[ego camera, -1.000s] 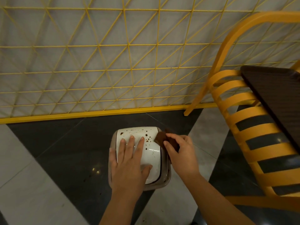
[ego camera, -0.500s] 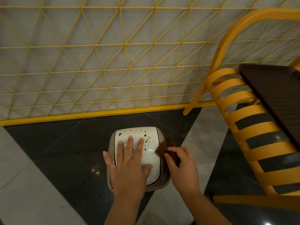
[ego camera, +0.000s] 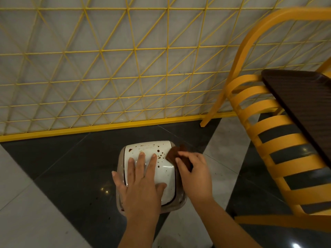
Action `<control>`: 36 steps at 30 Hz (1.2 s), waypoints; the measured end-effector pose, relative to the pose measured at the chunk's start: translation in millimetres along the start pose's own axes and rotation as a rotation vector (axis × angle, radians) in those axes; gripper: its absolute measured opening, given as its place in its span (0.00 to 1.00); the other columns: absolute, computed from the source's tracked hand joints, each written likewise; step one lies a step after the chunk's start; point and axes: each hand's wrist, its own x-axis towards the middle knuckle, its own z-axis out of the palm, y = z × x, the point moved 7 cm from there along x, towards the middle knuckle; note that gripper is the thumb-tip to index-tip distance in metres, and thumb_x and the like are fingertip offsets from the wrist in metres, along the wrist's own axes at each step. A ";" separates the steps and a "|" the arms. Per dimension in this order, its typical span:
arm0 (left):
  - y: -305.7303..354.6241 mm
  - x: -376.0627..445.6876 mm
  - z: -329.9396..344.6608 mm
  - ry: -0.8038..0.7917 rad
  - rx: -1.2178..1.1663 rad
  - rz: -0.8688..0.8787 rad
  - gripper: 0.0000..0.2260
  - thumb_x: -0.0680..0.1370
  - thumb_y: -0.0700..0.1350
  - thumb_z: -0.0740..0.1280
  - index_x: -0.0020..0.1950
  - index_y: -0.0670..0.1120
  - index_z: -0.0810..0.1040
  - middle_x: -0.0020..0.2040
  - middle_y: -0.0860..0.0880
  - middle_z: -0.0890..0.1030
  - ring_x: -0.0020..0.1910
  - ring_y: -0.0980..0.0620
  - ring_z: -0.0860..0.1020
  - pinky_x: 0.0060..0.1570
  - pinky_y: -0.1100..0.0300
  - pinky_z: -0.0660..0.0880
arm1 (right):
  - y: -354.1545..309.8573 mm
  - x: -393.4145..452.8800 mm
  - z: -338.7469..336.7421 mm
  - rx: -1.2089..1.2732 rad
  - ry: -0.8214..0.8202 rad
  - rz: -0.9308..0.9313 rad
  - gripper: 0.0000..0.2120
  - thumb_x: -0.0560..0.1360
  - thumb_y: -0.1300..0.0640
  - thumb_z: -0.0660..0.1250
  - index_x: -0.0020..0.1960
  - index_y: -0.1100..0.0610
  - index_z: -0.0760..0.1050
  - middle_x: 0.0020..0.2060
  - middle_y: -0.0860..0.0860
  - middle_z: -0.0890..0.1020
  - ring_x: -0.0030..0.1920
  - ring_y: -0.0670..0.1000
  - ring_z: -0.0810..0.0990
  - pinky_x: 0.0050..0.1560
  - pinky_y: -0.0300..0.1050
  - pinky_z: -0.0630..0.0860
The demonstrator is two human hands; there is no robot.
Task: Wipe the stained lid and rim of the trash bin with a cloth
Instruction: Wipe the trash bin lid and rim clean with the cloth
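A small trash bin stands on the dark floor, seen from above, with a grey-brown rim point(ego camera: 120, 159) and a white lid point(ego camera: 163, 171) speckled with brown stains along its far and right side. My left hand point(ego camera: 141, 183) lies flat on the lid, fingers straight and spread, covering its near left part. My right hand point(ego camera: 194, 173) is at the bin's right edge and holds a brown cloth point(ego camera: 174, 153) against the lid's right side. Part of the cloth is hidden under my fingers.
A yellow slatted chair point(ego camera: 268, 145) stands close on the right, with a dark brown table top point(ego camera: 304, 99) over it. A yellow wire grid fence point(ego camera: 107, 68) on a yellow base rail runs behind the bin. The floor has black and grey tiles.
My right hand has shifted the cloth slightly along the lid's right edge toward the far corner. My left hand has stayed flat on the lid. The camera view has drifted a little.
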 end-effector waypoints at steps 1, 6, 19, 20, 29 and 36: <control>-0.4 0.2 -0.2 0.005 -0.010 -0.001 0.36 0.77 0.60 0.60 0.75 0.62 0.38 0.78 0.53 0.39 0.76 0.49 0.36 0.64 0.41 0.26 | 7.0 -13.2 0.1 0.027 0.023 0.013 0.10 0.75 0.50 0.66 0.55 0.38 0.74 0.54 0.39 0.71 0.54 0.40 0.74 0.56 0.38 0.74; -1.7 0.9 0.0 0.005 0.000 0.010 0.37 0.77 0.60 0.61 0.75 0.62 0.38 0.78 0.54 0.39 0.76 0.49 0.36 0.64 0.39 0.27 | 43.9 -65.1 6.6 0.135 0.052 0.077 0.13 0.73 0.56 0.69 0.50 0.40 0.75 0.53 0.38 0.73 0.55 0.41 0.75 0.59 0.46 0.77; -2.1 0.5 0.1 0.011 -0.002 0.005 0.36 0.77 0.59 0.60 0.75 0.62 0.38 0.78 0.54 0.38 0.76 0.49 0.36 0.64 0.40 0.27 | 32.9 -54.2 7.5 0.110 0.067 0.035 0.11 0.73 0.55 0.69 0.51 0.41 0.75 0.53 0.38 0.72 0.54 0.40 0.74 0.58 0.41 0.75; -2.0 1.0 0.5 0.010 0.003 0.006 0.36 0.77 0.59 0.60 0.75 0.62 0.38 0.78 0.54 0.39 0.76 0.49 0.36 0.64 0.40 0.27 | 42.1 -64.6 9.1 0.128 0.068 0.049 0.12 0.72 0.57 0.70 0.50 0.42 0.76 0.52 0.38 0.73 0.54 0.40 0.75 0.58 0.43 0.76; -1.4 0.5 1.6 0.017 0.000 -0.007 0.36 0.77 0.58 0.61 0.75 0.62 0.38 0.78 0.54 0.39 0.76 0.50 0.37 0.66 0.40 0.29 | 19.4 -32.9 4.6 0.067 0.085 0.003 0.09 0.74 0.53 0.68 0.50 0.40 0.75 0.51 0.37 0.71 0.53 0.41 0.74 0.53 0.35 0.73; -1.4 1.9 1.5 0.015 0.010 -0.005 0.36 0.78 0.58 0.60 0.75 0.61 0.37 0.78 0.53 0.38 0.76 0.49 0.36 0.64 0.40 0.27 | 36.0 -65.2 9.2 0.022 0.060 -0.058 0.14 0.71 0.58 0.72 0.50 0.41 0.76 0.52 0.38 0.72 0.54 0.42 0.74 0.54 0.38 0.74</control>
